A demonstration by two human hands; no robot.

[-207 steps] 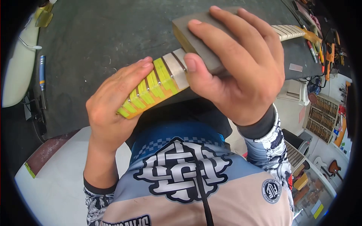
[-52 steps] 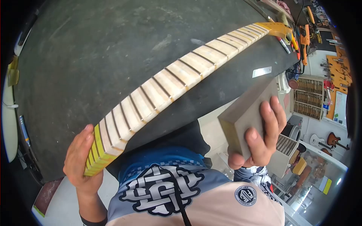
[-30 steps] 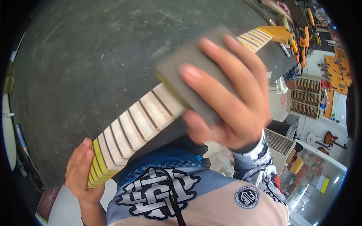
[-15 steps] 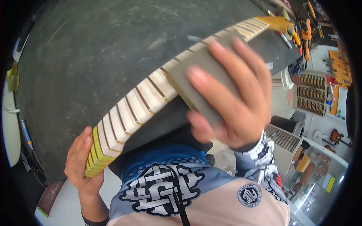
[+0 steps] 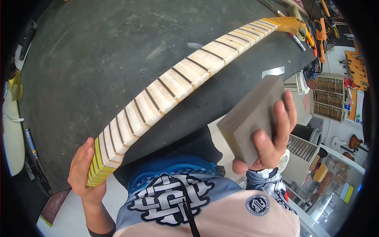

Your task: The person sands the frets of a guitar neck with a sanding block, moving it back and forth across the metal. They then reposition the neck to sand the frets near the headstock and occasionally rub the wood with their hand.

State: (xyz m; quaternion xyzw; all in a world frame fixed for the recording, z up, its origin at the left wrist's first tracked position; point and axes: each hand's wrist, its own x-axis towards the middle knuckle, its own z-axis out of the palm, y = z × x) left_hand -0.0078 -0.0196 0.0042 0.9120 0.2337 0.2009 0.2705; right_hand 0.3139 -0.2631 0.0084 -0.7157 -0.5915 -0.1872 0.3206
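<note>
A pale guitar neck [image 5: 179, 79] with dark metal frets stretches diagonally across the head view, its amber headstock [image 5: 290, 24] at the upper right. Yellow-green tape [image 5: 96, 166] covers the neck's near lower-left end. My left hand [image 5: 83, 170] is closed around that taped end. In my right hand [image 5: 278, 138] is a grey-brown rectangular sanding block [image 5: 254, 112], gripped between thumb and fingers. The block is tilted and apart from the neck, to the right of its near edge. Part of my right palm is hidden by the block.
The neck is over a dark work table [image 5: 98, 51]. A small metal plate [image 5: 273, 72] and a marker [image 5: 298, 42] lie near its right edge, with orange-handled tools [image 5: 322, 39] beyond. At left are a blue pen [image 5: 30, 142] and a white curved object [image 5: 12, 146].
My right hand has lifted the sanding block off the frets and drawn it right and down, toward my body, turning it. The frets it covered now show. My left hand keeps its hold.
</note>
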